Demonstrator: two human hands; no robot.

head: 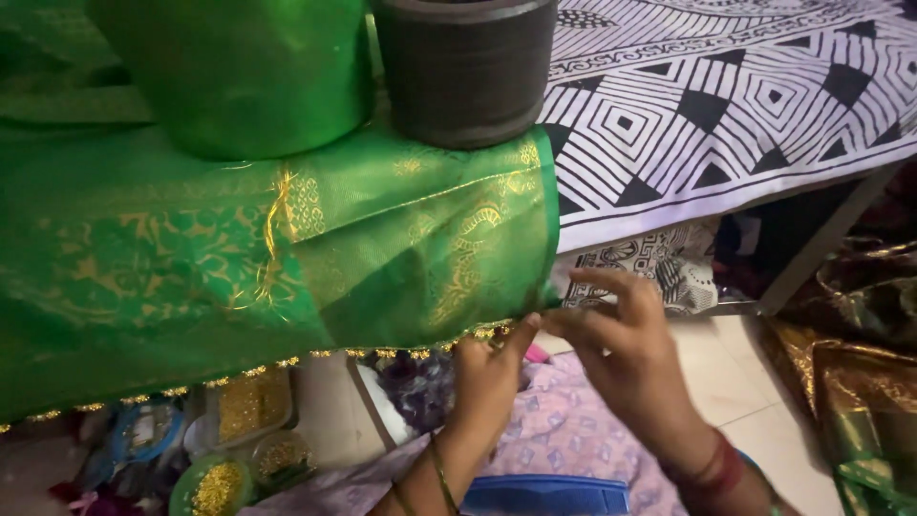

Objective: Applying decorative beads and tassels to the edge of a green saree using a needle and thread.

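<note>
A green silk cloth (191, 258) with gold woven patterns hangs over a table edge, its lower hem trimmed with small gold bead tassels. My left hand (487, 377) pinches the hem near the cloth's right corner, thumb and fingers closed on the edge. My right hand (616, 344) is just to the right of it, fingertips drawn together close to the same corner as if on a fine thread or needle, which I cannot make out. Thin bangles sit on my left wrist, red ones on my right.
A dark round pot (465, 67) and a green-wrapped bundle (239, 72) weigh the cloth down on top. A black-and-white patterned sheet (726, 105) covers the surface at right. Containers of gold beads (250, 406) lie below left. More green-gold fabric (860, 382) is piled at right.
</note>
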